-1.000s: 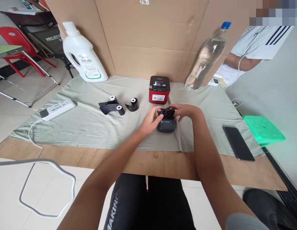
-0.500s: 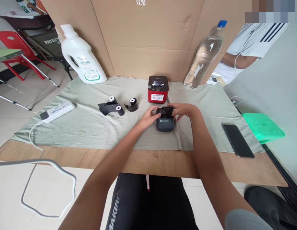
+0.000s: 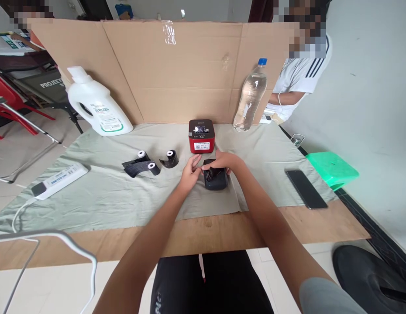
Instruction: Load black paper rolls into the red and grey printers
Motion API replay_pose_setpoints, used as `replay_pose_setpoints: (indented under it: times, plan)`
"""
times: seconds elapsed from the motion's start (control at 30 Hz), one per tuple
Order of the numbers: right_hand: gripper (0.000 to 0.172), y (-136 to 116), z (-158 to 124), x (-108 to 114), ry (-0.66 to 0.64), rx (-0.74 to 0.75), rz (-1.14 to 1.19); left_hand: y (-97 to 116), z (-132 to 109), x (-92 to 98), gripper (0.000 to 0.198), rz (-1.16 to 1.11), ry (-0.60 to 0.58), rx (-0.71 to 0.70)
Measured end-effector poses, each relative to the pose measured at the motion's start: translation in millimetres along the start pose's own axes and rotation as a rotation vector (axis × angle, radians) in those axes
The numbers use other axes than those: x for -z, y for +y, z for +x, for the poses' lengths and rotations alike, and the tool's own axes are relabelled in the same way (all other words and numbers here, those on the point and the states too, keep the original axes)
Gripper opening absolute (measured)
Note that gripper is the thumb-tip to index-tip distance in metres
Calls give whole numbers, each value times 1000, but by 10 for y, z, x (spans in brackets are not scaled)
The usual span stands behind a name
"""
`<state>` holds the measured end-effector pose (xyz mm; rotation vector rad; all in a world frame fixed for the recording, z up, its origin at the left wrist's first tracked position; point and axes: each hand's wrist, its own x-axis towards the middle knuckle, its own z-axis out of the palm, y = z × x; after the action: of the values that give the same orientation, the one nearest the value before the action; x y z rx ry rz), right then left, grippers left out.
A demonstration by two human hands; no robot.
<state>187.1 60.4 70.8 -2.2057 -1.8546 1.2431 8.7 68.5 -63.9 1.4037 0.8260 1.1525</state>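
Observation:
A small black portable printer [image 3: 216, 183] sits on the grey-green cloth in front of me, a dark glossy strip [image 3: 213, 173] bending over its top. My right hand [image 3: 224, 161] reaches across the printer's back edge, with fingertips also at its right side. My left hand [image 3: 190, 171] is at the printer's left, fingers stretched out and its thumb close to the right fingertips. Just behind stands a red and black printer [image 3: 201, 137]. To the left lie rolls of black film on white cores, one roll [image 3: 170, 159] apart from another roll [image 3: 153, 168] with its strip unrolled.
A white detergent bottle [image 3: 100, 104] and a clear water bottle [image 3: 251, 98] stand before a cardboard screen [image 3: 177, 74]. A power strip [image 3: 62, 179] lies left, a phone [image 3: 306, 188] right. A green stool [image 3: 332, 168] is beside the table; a person [image 3: 294, 83] is behind.
The view has tilted up. My right hand has moved over the printer's top, and my left hand has shifted off its side. The dark strip that stood up now bends down toward the front.

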Motion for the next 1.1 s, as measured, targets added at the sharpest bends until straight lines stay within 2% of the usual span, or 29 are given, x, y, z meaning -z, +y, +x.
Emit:
replay_pose_setpoints:
  times: [0.07,0.1,0.23,0.3,0.33,0.43,0.47,0.53,0.57,0.67,0.77,0.9,1.1]
  plan:
    - [108,30,-64,75,11,43,26,6,5,1,56,-4,13,-6]
    - [99,58,-101,135,37,60,42,11,9,2,55,-5,18,3]
    - [50,241,-322,360,274,81,147,38,41,11,51,-16,60,69]
    - [35,350,-460,320,402,89,198,51,59,15,50,-41,85,99]
    - [32,394,-524,233,453,94,202,55,65,15,50,-51,94,108]
    - [43,426,-645,-280,529,97,134,61,62,12,49,-52,91,113]
    - [58,396,-652,-503,528,89,130,62,53,11,49,-43,82,110]
    - [91,292,-618,-941,612,102,98,69,25,13,48,-20,64,98]
    - [101,231,-584,-1129,652,94,77,74,10,16,48,-8,58,94]
    - [113,90,-482,-1480,756,-18,2,98,-28,28,48,18,53,96]
    - [106,76,-448,-1558,809,-38,-88,119,-41,32,48,12,48,88]
    - [89,135,-461,-1521,790,-6,-167,129,-37,21,47,7,45,72]
    - [91,112,-414,-1457,844,-34,-175,103,-11,8,45,-10,52,65]
